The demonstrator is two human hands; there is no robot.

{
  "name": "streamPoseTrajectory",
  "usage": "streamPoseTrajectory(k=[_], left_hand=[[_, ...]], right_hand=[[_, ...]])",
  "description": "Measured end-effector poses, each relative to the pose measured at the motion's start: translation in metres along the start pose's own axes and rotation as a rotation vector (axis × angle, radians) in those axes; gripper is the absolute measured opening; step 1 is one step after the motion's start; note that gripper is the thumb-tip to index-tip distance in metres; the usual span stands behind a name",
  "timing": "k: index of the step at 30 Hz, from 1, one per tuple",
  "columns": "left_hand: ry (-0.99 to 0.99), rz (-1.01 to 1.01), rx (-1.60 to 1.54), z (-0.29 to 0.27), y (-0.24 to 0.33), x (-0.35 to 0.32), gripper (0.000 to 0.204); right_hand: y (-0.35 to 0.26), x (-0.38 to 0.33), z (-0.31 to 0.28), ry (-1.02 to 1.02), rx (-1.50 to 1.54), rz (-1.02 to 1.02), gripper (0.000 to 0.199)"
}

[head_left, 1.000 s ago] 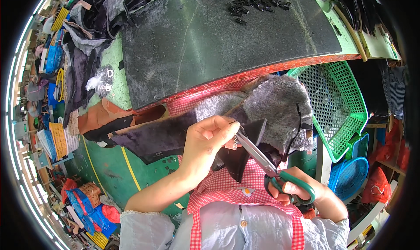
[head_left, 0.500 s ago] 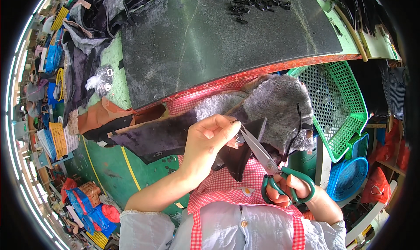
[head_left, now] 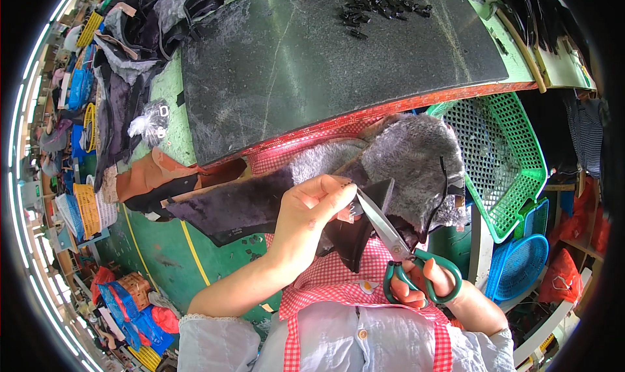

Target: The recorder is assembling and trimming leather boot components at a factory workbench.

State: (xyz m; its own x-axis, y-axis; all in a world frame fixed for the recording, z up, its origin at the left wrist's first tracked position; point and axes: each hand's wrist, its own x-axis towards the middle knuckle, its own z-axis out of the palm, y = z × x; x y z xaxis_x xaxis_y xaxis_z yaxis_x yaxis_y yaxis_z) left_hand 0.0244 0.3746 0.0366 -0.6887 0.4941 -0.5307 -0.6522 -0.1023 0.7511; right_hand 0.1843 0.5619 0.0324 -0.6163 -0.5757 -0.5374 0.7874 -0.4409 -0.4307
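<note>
My right hand (head_left: pixel 426 282) grips scissors (head_left: pixel 385 228) by their green handles, with the blades pointing up and left. Their tips touch or nearly touch the fingertips of my left hand (head_left: pixel 309 219). Thumb and forefinger are pinched together there on a small dark bit too tiny to make out. Beneath both hands lie fleece-lined dark pieces (head_left: pixel 413 154), grey and furry on one side, stretching across my lap. A narrow black piece (head_left: pixel 351 251) hangs below the blades. A dark purple panel (head_left: pixel 228 206) spreads left of my left hand.
Ahead stands a table topped by a dark slab (head_left: pixel 280 66), bearing small black pieces (head_left: pixel 384 7). A green basket (head_left: pixel 521 157) and a blue basket (head_left: pixel 521 268) are at the right. More fleece pieces (head_left: pixel 124 66) and a clear plastic bag (head_left: pixel 153 121) lie at the left.
My right hand and the scissor handles have shifted slightly left and down. The left hand keeps its pinch almost in place.
</note>
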Motion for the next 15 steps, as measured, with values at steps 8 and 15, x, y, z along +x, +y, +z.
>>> streamPoseTrajectory(k=[8,15], left_hand=[[0.000,-0.025,0.014,0.002,0.001,0.000,0.012],[-0.031,-0.012,0.022,0.002,0.003,-0.002,0.012]], right_hand=[[0.011,0.002,-0.014,-0.189,0.134,0.027,0.081],[0.004,0.000,-0.010,-0.152,0.067,0.049,0.081]])
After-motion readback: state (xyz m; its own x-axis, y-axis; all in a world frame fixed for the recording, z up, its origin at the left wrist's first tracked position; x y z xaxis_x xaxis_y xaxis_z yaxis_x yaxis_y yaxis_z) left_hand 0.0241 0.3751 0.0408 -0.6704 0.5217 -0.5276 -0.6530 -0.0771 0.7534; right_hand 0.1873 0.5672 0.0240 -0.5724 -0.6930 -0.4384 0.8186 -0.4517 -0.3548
